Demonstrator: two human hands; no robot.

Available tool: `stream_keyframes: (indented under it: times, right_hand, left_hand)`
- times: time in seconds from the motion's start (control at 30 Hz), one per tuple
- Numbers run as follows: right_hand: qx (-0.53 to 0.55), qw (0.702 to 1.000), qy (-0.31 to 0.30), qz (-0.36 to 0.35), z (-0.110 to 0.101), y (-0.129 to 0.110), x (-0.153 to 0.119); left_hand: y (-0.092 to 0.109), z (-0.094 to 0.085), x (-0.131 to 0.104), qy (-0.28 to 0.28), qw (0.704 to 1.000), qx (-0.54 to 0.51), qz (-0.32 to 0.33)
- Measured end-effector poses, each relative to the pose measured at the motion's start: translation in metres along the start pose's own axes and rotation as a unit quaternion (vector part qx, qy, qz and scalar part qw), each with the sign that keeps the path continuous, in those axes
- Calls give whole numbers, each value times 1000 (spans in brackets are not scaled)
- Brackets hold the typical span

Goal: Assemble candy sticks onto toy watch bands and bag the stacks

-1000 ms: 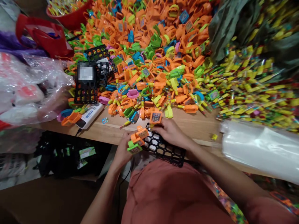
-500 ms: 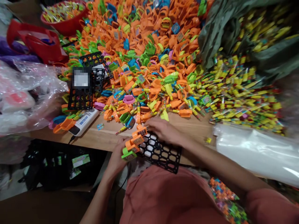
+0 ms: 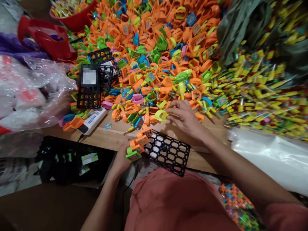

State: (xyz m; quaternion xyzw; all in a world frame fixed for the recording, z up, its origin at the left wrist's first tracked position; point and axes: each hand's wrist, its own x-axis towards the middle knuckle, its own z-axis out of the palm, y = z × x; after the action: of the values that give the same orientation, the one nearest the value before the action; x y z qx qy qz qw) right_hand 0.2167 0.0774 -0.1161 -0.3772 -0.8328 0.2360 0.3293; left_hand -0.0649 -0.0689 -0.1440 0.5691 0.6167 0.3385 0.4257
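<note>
My left hand point(image 3: 122, 157) is closed around the left end of a black plastic grid rack point(image 3: 176, 150), holding it tilted above my lap. Along that end sit two orange toy watches point(image 3: 142, 140) and a green toy watch point(image 3: 133, 154). White pieces show through the cells near them; the cells farther right are see-through. At the near edge of the heap, my right hand point(image 3: 186, 118) pinches a yellow toy watch point(image 3: 160, 115) between its fingertips. The heap of toy watches point(image 3: 154, 24) is mostly orange, with green, blue, yellow and pink ones mixed in.
More black racks point(image 3: 89, 96) and a white box-shaped device point(image 3: 93, 122) with a cable lie left. Small yellow tubes point(image 3: 260, 99) spill from a dark green bag point(image 3: 240, 29). Clear plastic film point(image 3: 269, 157) covers the right table edge. A red basin point(image 3: 74, 21) stands behind.
My right hand has left the rack and reached forward to the heap, where it has taken hold of a yellow toy watch. My left hand still holds the rack. The view has shifted slightly.
</note>
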Motion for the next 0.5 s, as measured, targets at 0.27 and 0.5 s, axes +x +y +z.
stream_keyframes:
  times: [0.27, 0.5]
  right_hand:
    - [259, 949, -64, 167, 66, -23, -6]
    - [147, 988, -53, -6, 85, -21, -19]
  left_hand:
    - [0, 1, 1, -8, 1000, -9, -27]
    - [4, 0, 2, -6, 1000, 6, -10]
